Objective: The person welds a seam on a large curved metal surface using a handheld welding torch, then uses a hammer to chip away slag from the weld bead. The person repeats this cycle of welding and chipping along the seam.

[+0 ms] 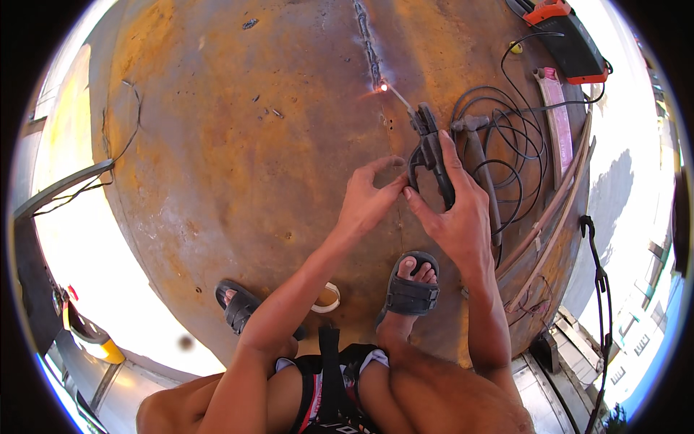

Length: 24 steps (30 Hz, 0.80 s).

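Note:
My right hand (pixel 459 217) is wrapped round a black welding electrode holder (pixel 434 155), its index finger stretched along the side. A thin welding rod (pixel 399 96) sticks out of the jaws toward the upper left, its tip at a bright orange glow (pixel 384 87) on the rusty steel plate (pixel 238 159). That glow sits at the lower end of a dark, rough weld bead (pixel 367 43) running up the plate. Beside the holder's lever is my left hand (pixel 370 195), index finger and thumb apart; whether a fingertip touches the lever I cannot tell.
A hammer (pixel 481 155) lies by coiled black cable (pixel 520 134) on the right. Beyond are a pink-and-white rod packet (pixel 555 116), wooden strips (pixel 553 210) and an orange-and-black welding machine (pixel 567 43). A pale ring (pixel 329 298) lies between my sandalled feet. The plate's edges drop away on both sides.

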Each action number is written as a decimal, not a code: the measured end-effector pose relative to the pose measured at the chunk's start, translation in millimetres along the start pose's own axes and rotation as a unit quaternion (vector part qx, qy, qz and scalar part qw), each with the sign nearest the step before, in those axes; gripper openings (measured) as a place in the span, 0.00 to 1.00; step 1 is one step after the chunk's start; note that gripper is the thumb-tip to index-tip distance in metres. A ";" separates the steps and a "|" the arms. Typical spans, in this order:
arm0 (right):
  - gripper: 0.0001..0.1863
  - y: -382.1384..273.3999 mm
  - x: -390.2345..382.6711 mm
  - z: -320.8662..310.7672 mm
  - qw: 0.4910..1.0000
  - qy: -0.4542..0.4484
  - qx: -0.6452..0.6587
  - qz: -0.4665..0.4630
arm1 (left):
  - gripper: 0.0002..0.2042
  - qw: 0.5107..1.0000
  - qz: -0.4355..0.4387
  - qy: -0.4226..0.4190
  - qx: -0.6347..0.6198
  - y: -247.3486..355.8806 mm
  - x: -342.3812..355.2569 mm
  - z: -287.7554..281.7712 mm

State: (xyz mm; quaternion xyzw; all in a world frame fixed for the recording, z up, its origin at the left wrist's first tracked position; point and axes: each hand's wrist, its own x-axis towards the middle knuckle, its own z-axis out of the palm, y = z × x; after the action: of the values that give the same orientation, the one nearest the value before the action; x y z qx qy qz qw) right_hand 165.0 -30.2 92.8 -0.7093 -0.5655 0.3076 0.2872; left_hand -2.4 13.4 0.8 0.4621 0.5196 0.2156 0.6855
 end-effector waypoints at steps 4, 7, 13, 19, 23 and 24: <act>0.51 -3.8 0.9 -2.9 1.000 -0.021 -0.019 0.012 | 0.24 1.000 -0.002 -0.001 -0.006 -1.7 1.1 -1.1; 0.51 -4.6 1.4 -2.9 0.999 -0.022 -0.022 0.011 | 0.24 1.000 -0.008 -0.005 -0.012 -0.1 1.2 -1.6; 0.51 -4.2 1.0 -3.1 0.999 -0.023 -0.030 0.016 | 0.26 1.000 -0.010 0.002 -0.003 1.7 2.0 -0.2; 0.51 -4.7 1.2 -1.5 0.999 -0.025 -0.035 0.017 | 0.27 1.000 -0.004 0.010 0.001 -4.1 3.5 -0.8; 0.51 -4.8 1.3 -1.7 0.999 -0.028 -0.033 0.019 | 0.27 1.000 -0.011 0.002 -0.005 -4.6 3.4 -1.7; 0.52 -4.5 1.3 -1.4 0.999 -0.028 -0.031 0.017 | 0.27 1.000 -0.011 0.001 -0.008 -5.2 3.6 -2.0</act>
State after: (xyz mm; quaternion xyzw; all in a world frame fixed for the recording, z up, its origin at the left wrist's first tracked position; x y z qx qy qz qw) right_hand 163.5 -28.2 96.9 -0.7186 -0.5702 0.3146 0.2439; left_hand -3.9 14.4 -5.6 0.4506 0.5235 0.2131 0.6910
